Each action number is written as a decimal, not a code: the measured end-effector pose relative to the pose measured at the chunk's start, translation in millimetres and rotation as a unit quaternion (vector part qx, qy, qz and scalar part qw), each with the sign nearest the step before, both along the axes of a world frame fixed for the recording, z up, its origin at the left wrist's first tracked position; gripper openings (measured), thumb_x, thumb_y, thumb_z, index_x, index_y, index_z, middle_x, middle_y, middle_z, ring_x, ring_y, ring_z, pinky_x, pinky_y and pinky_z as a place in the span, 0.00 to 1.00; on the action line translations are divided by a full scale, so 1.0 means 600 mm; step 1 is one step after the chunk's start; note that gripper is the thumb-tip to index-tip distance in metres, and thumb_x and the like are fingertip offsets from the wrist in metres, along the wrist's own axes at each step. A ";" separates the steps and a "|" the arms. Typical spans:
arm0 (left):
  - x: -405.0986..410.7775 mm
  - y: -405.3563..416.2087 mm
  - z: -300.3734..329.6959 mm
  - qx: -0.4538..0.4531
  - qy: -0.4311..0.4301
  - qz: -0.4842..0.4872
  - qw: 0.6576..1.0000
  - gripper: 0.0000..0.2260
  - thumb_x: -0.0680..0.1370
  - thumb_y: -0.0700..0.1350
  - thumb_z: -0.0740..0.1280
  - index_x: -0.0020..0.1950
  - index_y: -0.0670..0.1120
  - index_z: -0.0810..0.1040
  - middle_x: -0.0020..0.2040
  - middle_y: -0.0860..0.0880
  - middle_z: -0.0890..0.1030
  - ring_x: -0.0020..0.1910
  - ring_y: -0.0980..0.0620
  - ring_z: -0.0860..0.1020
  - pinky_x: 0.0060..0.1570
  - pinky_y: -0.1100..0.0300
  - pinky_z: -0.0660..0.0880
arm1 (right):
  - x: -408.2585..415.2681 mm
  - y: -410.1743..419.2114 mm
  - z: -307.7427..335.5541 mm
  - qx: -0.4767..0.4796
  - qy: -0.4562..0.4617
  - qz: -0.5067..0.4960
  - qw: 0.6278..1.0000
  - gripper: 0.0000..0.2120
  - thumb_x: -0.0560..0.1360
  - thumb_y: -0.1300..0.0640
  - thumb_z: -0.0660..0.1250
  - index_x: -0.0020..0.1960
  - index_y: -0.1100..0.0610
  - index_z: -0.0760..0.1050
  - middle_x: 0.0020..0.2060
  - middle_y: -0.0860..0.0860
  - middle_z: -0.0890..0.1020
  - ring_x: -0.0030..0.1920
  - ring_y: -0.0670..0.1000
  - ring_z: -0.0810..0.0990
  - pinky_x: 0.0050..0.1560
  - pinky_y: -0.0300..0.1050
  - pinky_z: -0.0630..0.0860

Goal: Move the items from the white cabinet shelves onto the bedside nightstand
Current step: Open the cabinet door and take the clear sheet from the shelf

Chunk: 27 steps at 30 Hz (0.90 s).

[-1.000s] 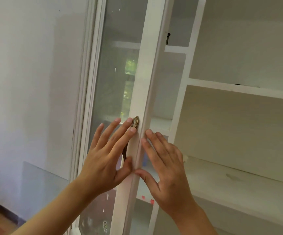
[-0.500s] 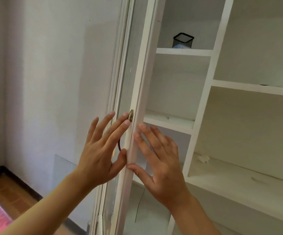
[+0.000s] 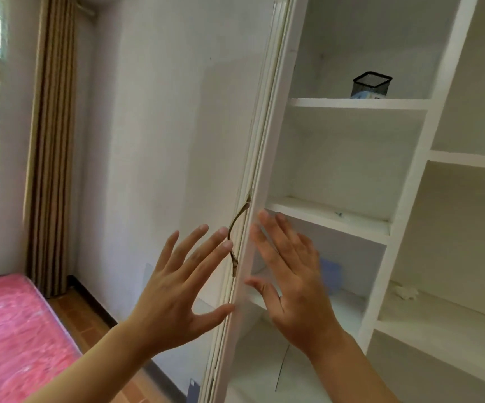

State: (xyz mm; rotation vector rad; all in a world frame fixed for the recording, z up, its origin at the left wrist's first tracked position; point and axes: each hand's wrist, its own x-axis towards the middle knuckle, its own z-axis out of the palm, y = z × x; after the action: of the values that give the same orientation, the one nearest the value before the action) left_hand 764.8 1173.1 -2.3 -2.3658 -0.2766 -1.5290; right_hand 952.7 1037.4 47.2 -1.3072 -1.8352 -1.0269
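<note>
Swung further open since the earlier frame, the cabinet door (image 3: 267, 158) now stands edge-on. Left of it, the left hand (image 3: 177, 289) is spread wide, thumb touching its edge; the right hand (image 3: 290, 286) lies flat and empty on its right. A black mesh pen holder (image 3: 371, 84) sits on the upper shelf (image 3: 360, 103), right of the door.

Door (image 3: 260, 175) stands edge-on (handle (image 3: 237, 237) outward), leaving the shelves (image 3: 334, 219) open rightward.
</note>
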 end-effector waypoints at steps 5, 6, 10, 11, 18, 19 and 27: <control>-0.033 0.011 -0.022 -0.002 0.018 0.032 0.999 0.36 0.80 0.65 0.66 0.83 0.51 0.60 0.85 0.48 0.59 0.84 0.42 0.57 0.77 0.31 0.58 | -0.028 0.043 0.006 0.000 -0.023 0.012 1.000 0.34 0.83 0.47 0.68 0.83 0.57 0.59 0.84 0.52 0.58 0.84 0.56 0.54 0.76 0.68 0.63; -0.042 0.017 -0.023 -0.002 0.020 0.040 0.999 0.36 0.80 0.65 0.66 0.83 0.51 0.60 0.85 0.48 0.59 0.84 0.42 0.57 0.78 0.31 0.57 | -0.033 0.052 0.006 0.001 -0.027 0.014 1.000 0.34 0.83 0.47 0.68 0.83 0.57 0.59 0.84 0.52 0.58 0.84 0.56 0.54 0.76 0.68 0.63; -0.077 0.040 -0.026 -0.009 0.034 0.066 0.997 0.37 0.80 0.66 0.66 0.84 0.53 0.58 0.85 0.49 0.58 0.84 0.42 0.56 0.77 0.30 0.58 | -0.058 0.089 0.009 0.014 -0.037 0.029 0.999 0.34 0.84 0.42 0.65 0.83 0.55 0.59 0.84 0.52 0.59 0.84 0.56 0.55 0.76 0.69 0.63; -0.084 0.046 -0.027 -0.013 0.034 0.070 0.997 0.37 0.80 0.66 0.66 0.84 0.53 0.57 0.85 0.49 0.57 0.84 0.42 0.56 0.77 0.29 0.58 | -0.063 0.098 0.010 0.013 -0.040 0.031 0.999 0.34 0.83 0.42 0.65 0.83 0.54 0.59 0.84 0.52 0.60 0.84 0.56 0.55 0.77 0.70 0.62; -0.120 0.080 -0.033 -0.065 0.021 0.069 0.995 0.39 0.80 0.68 0.64 0.85 0.54 0.55 0.85 0.52 0.56 0.85 0.44 0.54 0.75 0.27 0.60 | -0.097 0.156 0.015 0.002 -0.051 0.048 0.998 0.34 0.83 0.41 0.67 0.83 0.53 0.60 0.84 0.50 0.58 0.85 0.54 0.53 0.79 0.69 0.59; -0.124 0.085 -0.033 -0.077 0.017 0.067 0.995 0.39 0.80 0.68 0.64 0.85 0.55 0.54 0.86 0.53 0.56 0.85 0.45 0.54 0.75 0.27 0.61 | -0.101 0.165 0.016 0.001 -0.053 0.050 0.997 0.34 0.83 0.41 0.67 0.83 0.53 0.60 0.84 0.50 0.58 0.85 0.54 0.53 0.79 0.69 0.59; -0.150 0.137 -0.041 -0.136 -0.012 0.072 0.988 0.38 0.80 0.64 0.65 0.85 0.60 0.50 0.85 0.58 0.54 0.85 0.48 0.52 0.76 0.30 0.60 | -0.135 0.244 0.018 -0.013 -0.066 0.047 0.997 0.34 0.84 0.42 0.65 0.84 0.51 0.58 0.85 0.48 0.55 0.85 0.54 0.51 0.79 0.68 0.59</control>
State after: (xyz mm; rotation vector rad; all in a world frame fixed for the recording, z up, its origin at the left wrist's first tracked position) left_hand 674.7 1255.3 -27.2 -2.4655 -0.6871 -1.5371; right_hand 871.8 1183.9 58.2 -1.1815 -1.9957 -1.0643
